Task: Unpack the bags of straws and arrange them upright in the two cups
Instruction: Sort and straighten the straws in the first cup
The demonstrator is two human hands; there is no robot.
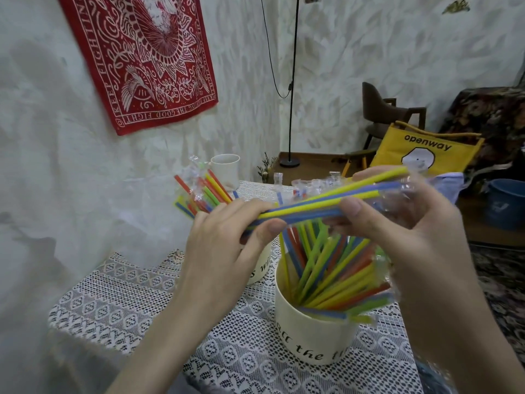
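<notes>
— Head view: two hands up over the table (159,308) with the lace cloth. Holding what?

— A bundle of straws (326,200), yellow and blue, lying almost flat in the air, right end a bit higher. Left hand (227,245) wrapped round the left end, thumb in front, fingers (238,207) curled over the top. Right hand (412,231) pinching the right half, thumb on the near side, other fingers behind.

— In a bag?

— Clear plastic bag (397,186) round the right end, crinkly and shiny. Left end out of it or not: hard to tell.

— And the cups?

— Near cup (309,334), cream with black letters, close to the table's near right corner, just under the hands. Full of loose straws (329,268) in green, yellow, orange, red and blue, all leaning, some tipped far over the right rim. Second cup (262,264) just behind it to the left, mostly hidden by the left hand.

— More straws?

— Another bunch (204,191) sticking up behind the left hand, clear wrap at the top. In a cup or not: cannot tell. Small white cup (225,169) at the far edge, by the wall.

— Past the table?

— Red cloth (142,58) on the wall, yellow bag (426,152) with "openway" on it, dark chair (383,112), blue bucket (505,203) at the far right.
</notes>
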